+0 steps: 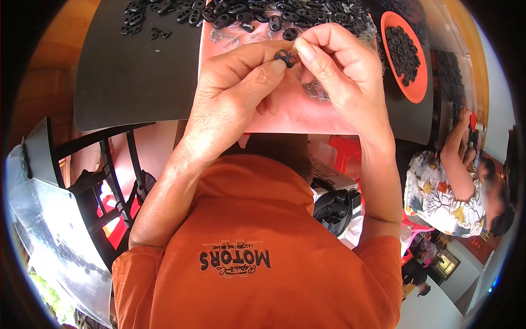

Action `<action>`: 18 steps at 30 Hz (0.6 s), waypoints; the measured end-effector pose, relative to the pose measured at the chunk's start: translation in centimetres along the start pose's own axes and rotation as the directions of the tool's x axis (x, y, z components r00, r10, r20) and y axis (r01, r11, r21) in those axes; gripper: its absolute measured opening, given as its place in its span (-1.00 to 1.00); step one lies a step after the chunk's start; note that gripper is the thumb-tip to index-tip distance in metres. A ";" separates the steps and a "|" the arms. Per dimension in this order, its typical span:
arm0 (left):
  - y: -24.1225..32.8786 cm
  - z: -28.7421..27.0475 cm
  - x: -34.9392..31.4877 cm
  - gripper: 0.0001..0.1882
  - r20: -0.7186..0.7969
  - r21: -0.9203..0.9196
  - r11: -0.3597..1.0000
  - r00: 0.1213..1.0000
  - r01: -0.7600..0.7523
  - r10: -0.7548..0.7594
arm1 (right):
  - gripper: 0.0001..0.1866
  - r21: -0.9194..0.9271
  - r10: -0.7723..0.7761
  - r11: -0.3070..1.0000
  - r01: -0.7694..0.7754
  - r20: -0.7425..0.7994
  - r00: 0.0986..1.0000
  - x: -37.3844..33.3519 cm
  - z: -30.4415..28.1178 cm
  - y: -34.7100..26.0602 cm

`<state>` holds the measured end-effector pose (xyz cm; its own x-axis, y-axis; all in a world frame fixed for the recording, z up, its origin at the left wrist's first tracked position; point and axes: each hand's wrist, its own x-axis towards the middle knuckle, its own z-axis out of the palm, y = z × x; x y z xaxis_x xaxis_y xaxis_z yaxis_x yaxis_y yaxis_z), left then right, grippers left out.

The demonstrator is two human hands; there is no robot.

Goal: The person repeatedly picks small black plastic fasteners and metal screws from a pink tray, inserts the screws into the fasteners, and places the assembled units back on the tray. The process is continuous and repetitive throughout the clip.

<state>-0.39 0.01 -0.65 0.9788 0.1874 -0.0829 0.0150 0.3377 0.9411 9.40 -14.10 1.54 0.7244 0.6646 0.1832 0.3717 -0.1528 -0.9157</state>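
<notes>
My left hand [233, 90] is closed, pinching a small black plastic cord-lock piece [285, 58] with round holes between thumb and forefinger. Just right of it, my right hand [348, 74] has its thumb and forefinger pressed together near the piece's edge. Whatever those fingertips hold is too small to make out. Both hands are above a pink sheet [307, 120] on the table. Beyond them lies a pile of black oval cord-lock pieces [238, 9]. Thin, clear-looking coil springs [233, 38] are scattered before the pile, and more springs [316, 91] lie below my right hand.
An orange-red dish [419, 93] full of small black parts [402, 52] stands at the right. The dark tabletop [137, 82] extends left, with several loose black pieces [160, 33]. Another person's arm [457, 159] reaches toward the table's right side. A red stool [346, 151] stands below.
</notes>
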 end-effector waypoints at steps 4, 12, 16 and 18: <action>-0.1 -0.1 0.1 -0.71 0.017 0.011 0.999 0.999 -0.036 0.036 | -0.86 -0.145 -0.075 0.987 0.069 -0.038 0.996 0.3 0.0 0.1; 0.5 -0.5 -0.3 -0.86 0.087 0.035 0.999 0.996 -0.012 0.009 | -0.85 -0.016 0.043 0.999 -0.043 0.018 0.999 -0.3 -0.6 -2.4; 0.5 -0.2 -0.5 -0.86 0.079 0.048 0.998 0.996 -0.035 0.031 | -0.84 -0.012 0.043 0.999 -0.043 0.046 0.998 -0.3 -0.6 -2.7; 0.4 -0.3 -0.5 -0.86 0.093 0.059 0.998 0.996 -0.024 0.018 | -0.84 -0.006 0.033 0.999 -0.033 0.051 0.998 -0.2 -0.5 -2.8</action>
<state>-0.91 0.36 -0.36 0.9936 0.1071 -0.0347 0.0036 0.2778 0.9606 8.50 -14.22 4.21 0.7056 0.6958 0.1341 0.3514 -0.1793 -0.9189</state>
